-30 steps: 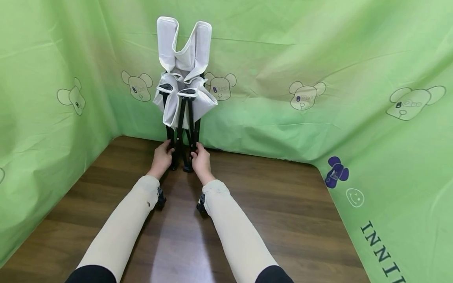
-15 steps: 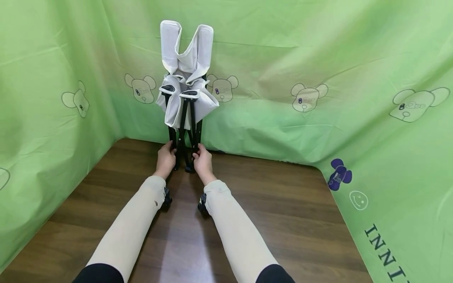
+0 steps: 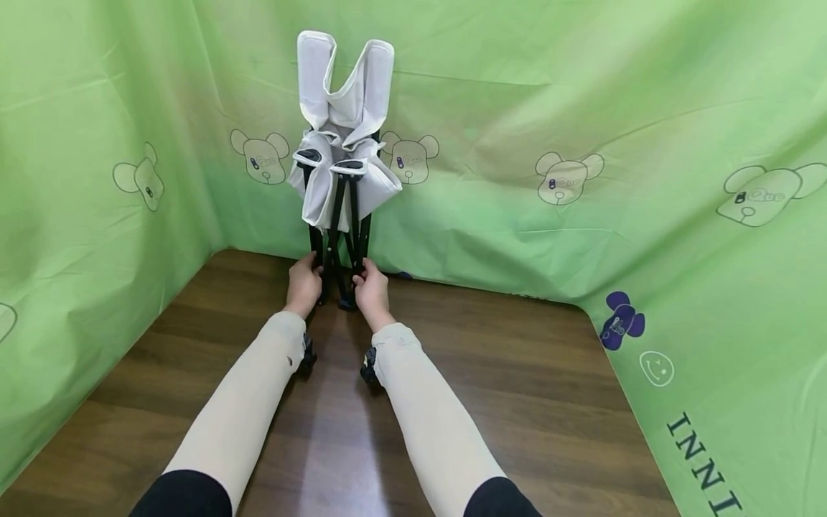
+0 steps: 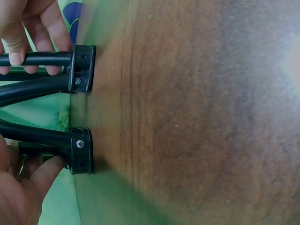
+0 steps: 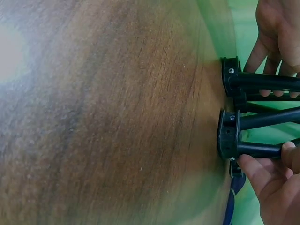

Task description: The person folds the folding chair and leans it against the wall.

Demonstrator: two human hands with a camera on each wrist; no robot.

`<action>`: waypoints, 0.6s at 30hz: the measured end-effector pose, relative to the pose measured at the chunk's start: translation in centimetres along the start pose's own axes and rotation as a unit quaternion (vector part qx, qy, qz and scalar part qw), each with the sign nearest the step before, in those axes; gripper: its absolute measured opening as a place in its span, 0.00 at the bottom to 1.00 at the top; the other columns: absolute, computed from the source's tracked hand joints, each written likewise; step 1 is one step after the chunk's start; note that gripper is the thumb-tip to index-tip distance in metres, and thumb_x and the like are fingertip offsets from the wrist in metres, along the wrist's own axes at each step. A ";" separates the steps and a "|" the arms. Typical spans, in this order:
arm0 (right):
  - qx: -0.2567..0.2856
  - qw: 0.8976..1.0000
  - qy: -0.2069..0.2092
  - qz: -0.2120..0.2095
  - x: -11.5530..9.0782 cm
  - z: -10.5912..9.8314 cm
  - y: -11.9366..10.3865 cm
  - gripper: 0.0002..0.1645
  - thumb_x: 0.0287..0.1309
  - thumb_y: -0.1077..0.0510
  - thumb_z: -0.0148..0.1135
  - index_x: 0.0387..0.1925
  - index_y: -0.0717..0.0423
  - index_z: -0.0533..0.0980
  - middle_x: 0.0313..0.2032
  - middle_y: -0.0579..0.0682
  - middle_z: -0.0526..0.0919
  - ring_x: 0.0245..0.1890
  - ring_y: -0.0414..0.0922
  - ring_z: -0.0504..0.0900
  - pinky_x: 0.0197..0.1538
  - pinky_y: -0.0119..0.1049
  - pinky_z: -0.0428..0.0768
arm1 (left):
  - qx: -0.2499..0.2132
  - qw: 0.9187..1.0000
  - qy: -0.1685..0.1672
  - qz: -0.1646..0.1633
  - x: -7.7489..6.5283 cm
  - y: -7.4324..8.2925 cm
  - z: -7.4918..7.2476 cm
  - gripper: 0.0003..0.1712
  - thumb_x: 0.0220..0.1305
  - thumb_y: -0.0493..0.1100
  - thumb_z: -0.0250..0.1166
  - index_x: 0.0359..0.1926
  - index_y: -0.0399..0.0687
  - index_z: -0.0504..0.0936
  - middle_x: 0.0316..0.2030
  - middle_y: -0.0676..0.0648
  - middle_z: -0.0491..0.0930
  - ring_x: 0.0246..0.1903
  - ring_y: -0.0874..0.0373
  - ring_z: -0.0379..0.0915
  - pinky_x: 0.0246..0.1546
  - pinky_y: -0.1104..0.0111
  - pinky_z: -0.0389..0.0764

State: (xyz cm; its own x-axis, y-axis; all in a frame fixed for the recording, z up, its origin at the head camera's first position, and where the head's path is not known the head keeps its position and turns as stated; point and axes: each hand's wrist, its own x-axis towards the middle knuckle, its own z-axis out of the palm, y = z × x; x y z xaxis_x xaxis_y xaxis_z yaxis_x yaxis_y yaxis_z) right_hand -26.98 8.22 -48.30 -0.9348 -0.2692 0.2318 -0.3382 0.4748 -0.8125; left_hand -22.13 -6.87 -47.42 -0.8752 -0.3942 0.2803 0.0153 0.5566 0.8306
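A folded camping chair (image 3: 345,93) with white fabric and black tube legs stands upright at the back of the wooden surface. Its fabric sags in folds between the upright poles. My left hand (image 3: 304,285) grips a lower leg on the left side, and my right hand (image 3: 371,291) holds one on the right. In the left wrist view, a screwed plastic foot (image 4: 82,150) sits close to the left fingers. From the right wrist view, the right thumb and fingers pinch a tube just above another black foot (image 5: 228,133).
Green cloth (image 3: 484,143) printed with bear faces hangs behind and on both sides. The wood-grain surface (image 3: 530,402) spreads in front of the chair. Small black wrist cameras (image 3: 370,368) sit under the pale sleeves.
The head view has shifted slightly, so chair and cloth appear a little further right. My left forearm has come slightly inward. Both hands keep their hold on the chair legs.
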 end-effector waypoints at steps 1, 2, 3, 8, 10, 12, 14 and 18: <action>0.001 1.000 0.000 0.003 0.0 0.0 -0.1 0.29 0.75 0.63 0.55 0.74 0.50 0.67 0.52 0.57 0.82 0.53 0.49 0.83 0.54 0.44 0.82 | 0.001 1.000 0.000 -0.001 0.1 0.0 0.0 0.26 0.79 0.33 0.49 0.75 0.38 0.66 0.64 0.32 0.76 0.64 0.39 0.74 0.62 0.48 0.77; 0.001 1.000 0.001 0.006 0.0 0.0 -0.1 0.29 0.75 0.63 0.55 0.74 0.50 0.67 0.52 0.57 0.82 0.54 0.49 0.83 0.54 0.44 0.82 | 0.001 1.000 -0.001 -0.003 0.1 0.1 -0.1 0.26 0.79 0.33 0.49 0.75 0.38 0.66 0.64 0.32 0.76 0.64 0.39 0.74 0.62 0.48 0.77; 0.001 1.000 0.001 0.010 0.0 0.0 -0.1 0.29 0.75 0.63 0.55 0.74 0.50 0.67 0.52 0.56 0.82 0.54 0.49 0.83 0.53 0.44 0.82 | 0.003 1.000 -0.004 -0.003 0.2 0.1 -0.1 0.26 0.79 0.32 0.49 0.75 0.38 0.66 0.63 0.32 0.76 0.64 0.39 0.74 0.62 0.48 0.77; 0.007 1.000 0.005 0.021 -0.2 0.0 -0.3 0.29 0.75 0.63 0.55 0.74 0.48 0.67 0.53 0.56 0.82 0.54 0.49 0.83 0.53 0.44 0.82 | 0.015 1.000 -0.013 -0.004 0.4 0.0 -0.4 0.27 0.79 0.32 0.47 0.76 0.38 0.65 0.62 0.31 0.77 0.64 0.39 0.74 0.61 0.48 0.77; 0.012 1.000 0.005 0.021 -0.2 -0.1 -0.5 0.29 0.76 0.63 0.55 0.75 0.48 0.67 0.53 0.56 0.82 0.55 0.49 0.83 0.54 0.45 0.82 | 0.021 1.000 -0.013 -0.002 0.6 0.0 -0.6 0.27 0.79 0.33 0.47 0.75 0.38 0.65 0.62 0.31 0.78 0.64 0.39 0.73 0.61 0.48 0.77; 0.018 1.000 0.005 0.020 -0.2 -0.1 -0.6 0.29 0.76 0.63 0.54 0.75 0.48 0.67 0.54 0.57 0.81 0.55 0.49 0.83 0.55 0.45 0.82 | 0.029 0.999 -0.014 0.002 0.7 0.0 -0.8 0.26 0.79 0.33 0.48 0.75 0.39 0.67 0.61 0.31 0.78 0.64 0.38 0.73 0.61 0.48 0.77; 0.015 1.000 0.005 0.020 -0.2 -0.1 -0.6 0.29 0.76 0.63 0.54 0.74 0.49 0.67 0.54 0.57 0.82 0.55 0.49 0.83 0.56 0.45 0.82 | 0.034 0.999 -0.018 0.007 0.8 0.0 -1.0 0.25 0.79 0.33 0.48 0.73 0.39 0.69 0.61 0.31 0.78 0.64 0.37 0.73 0.61 0.47 0.77; 0.000 1.000 0.006 0.020 -0.2 -0.3 -0.4 0.29 0.75 0.62 0.56 0.74 0.49 0.68 0.54 0.56 0.83 0.55 0.49 0.83 0.55 0.45 0.82 | 0.030 0.999 -0.029 0.013 0.8 -0.1 -1.3 0.25 0.79 0.33 0.48 0.73 0.38 0.69 0.63 0.31 0.76 0.66 0.37 0.71 0.63 0.47 0.76</action>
State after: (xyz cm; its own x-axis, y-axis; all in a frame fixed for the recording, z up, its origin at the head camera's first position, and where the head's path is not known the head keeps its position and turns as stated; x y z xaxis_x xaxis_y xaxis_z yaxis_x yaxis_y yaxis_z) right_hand -26.71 8.28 -47.85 -0.9486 -0.2402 0.2062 -0.3012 0.4841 -0.8215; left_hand -22.23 -8.15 -46.66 -0.9011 -0.3377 0.2719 0.0110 0.6092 0.7929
